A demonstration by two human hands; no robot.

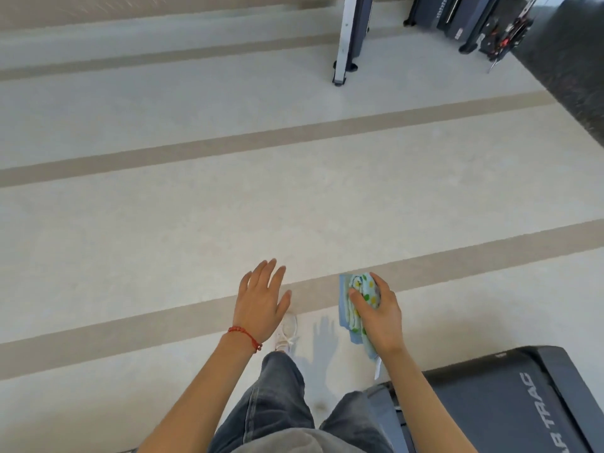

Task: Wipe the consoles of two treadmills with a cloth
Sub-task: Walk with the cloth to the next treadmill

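Two hands out: right hand (379,313) grips cloth (359,308), left hand (261,299) spread

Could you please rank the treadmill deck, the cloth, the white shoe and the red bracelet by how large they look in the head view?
1. Treadmill deck, though cut off by the frame.
2. Cloth, partly hidden by the right hand.
3. White shoe, partly hidden by the left hand.
4. Red bracelet.

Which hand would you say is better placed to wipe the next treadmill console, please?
The right hand, probably: it already grips the folded, dotted cloth, beside the treadmill deck. The left hand is open and holds nothing. No console is in view.
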